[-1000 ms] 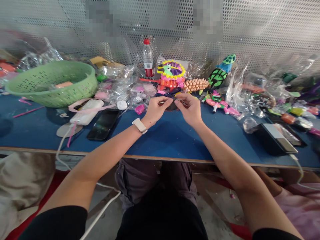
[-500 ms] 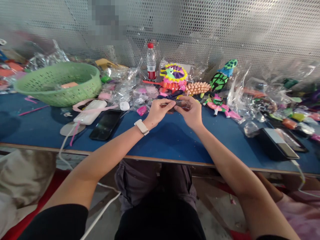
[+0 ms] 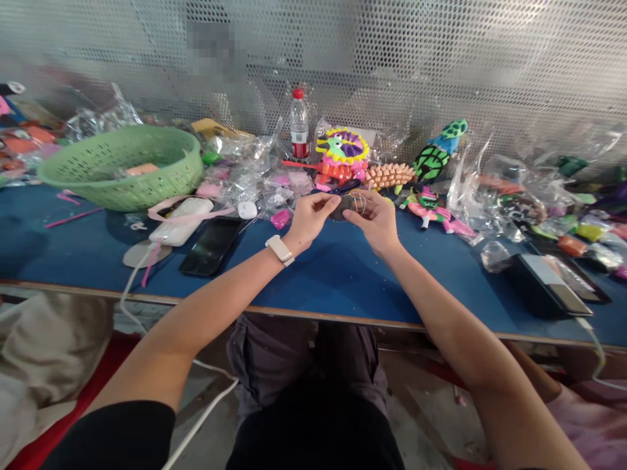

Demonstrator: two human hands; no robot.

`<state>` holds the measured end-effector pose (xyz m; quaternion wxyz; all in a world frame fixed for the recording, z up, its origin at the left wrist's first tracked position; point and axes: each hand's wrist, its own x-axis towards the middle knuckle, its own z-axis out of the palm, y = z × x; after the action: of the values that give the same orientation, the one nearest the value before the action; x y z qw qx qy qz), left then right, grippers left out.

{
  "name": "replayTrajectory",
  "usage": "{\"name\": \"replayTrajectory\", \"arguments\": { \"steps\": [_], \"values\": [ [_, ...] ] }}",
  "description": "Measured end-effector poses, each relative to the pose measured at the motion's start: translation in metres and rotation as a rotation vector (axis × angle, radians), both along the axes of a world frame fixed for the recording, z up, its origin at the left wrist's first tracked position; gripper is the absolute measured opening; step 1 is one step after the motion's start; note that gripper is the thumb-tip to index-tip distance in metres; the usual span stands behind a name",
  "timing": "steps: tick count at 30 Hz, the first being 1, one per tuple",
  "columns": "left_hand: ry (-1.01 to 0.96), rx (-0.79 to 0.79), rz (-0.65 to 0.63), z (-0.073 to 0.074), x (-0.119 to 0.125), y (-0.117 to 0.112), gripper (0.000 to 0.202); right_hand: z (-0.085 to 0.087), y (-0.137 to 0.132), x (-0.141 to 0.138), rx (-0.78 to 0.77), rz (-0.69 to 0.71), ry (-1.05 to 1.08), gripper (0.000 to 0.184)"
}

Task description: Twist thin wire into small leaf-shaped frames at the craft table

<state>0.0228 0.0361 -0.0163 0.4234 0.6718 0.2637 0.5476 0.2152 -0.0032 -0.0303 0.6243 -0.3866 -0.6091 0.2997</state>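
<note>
Above the blue table (image 3: 323, 281), a small dark round piece (image 3: 341, 207) is held between my two hands. My left hand (image 3: 311, 220), with a pale band on its wrist, pinches the piece's left edge with thumb and fingers. From the other side my right hand (image 3: 376, 223) grips it, thumb on its near face. Thin shiny loops (image 3: 360, 201), wire or clear plastic, show by the right fingers; I cannot tell which. Just behind the hands lies a dark blue tool (image 3: 345, 187), partly hidden. Beyond it are a colourful toy figure (image 3: 343, 147) and an orange spiky piece (image 3: 390, 175).
A green basket (image 3: 122, 196) and a black phone (image 3: 210, 247) are on the left. A red-capped bottle (image 3: 299, 124) stands at the back. Right of my hands lie a pink-green figure (image 3: 427, 203), plastic bags (image 3: 482, 183) and a dark box-like device (image 3: 543, 284).
The dark round piece has turned so more of its face shows, with the shiny loops now visible by my right fingers. Both hands stay in nearly the same place; the view shifts slightly.
</note>
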Motion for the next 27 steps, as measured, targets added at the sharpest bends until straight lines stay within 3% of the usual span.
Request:
{"name": "replayTrajectory", "arguments": {
  "steps": [7,20,27],
  "values": [
    [-0.001,-0.055,-0.105,-0.001,0.001,0.0,0.055,-0.008,0.007,0.002,-0.021,-0.039,0.063,0.061],
    [-0.163,-0.324,-0.144,0.001,0.001,0.001,0.043,0.008,-0.008,-0.012,0.019,-0.204,0.102,0.062],
    [-0.138,-0.31,-0.158,0.003,0.001,-0.003,0.048,0.01,-0.009,-0.01,0.004,-0.2,0.072,0.055]
  ]
}}
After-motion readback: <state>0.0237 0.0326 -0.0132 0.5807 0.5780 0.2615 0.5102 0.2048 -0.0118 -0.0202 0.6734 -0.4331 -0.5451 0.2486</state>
